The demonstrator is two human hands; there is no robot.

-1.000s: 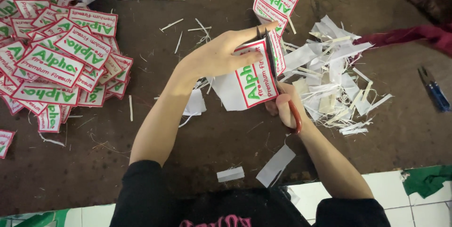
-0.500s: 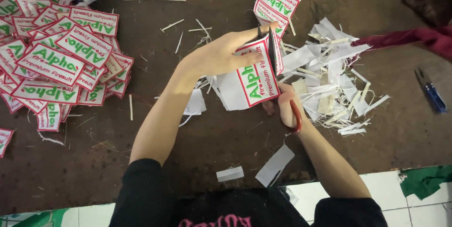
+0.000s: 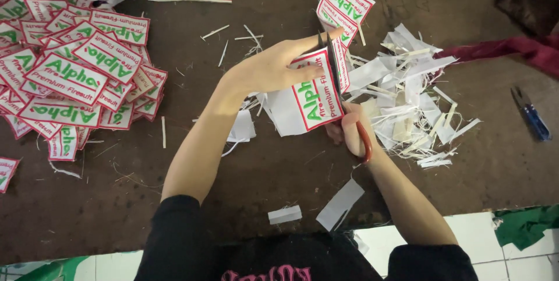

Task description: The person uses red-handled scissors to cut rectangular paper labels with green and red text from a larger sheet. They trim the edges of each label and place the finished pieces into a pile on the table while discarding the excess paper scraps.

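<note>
My left hand (image 3: 271, 68) holds a white cloth patch (image 3: 308, 97) with a red border and green lettering above the brown table (image 3: 244, 182). My right hand (image 3: 349, 132) grips red-handled scissors (image 3: 343, 92), whose blades run along the patch's right edge. A strip of more patches (image 3: 345, 7) hangs past the blades toward the far side.
A pile of cut patches (image 3: 70, 65) lies at the left. White offcut strips (image 3: 407, 94) are heaped to the right of my hands. A small blue snipper (image 3: 531, 115) and red cloth (image 3: 512, 48) lie far right. Loose white scraps (image 3: 340, 202) sit near the front edge.
Both hands stay in nearly the same place; the scissors have worked slightly along the patch's edge.
</note>
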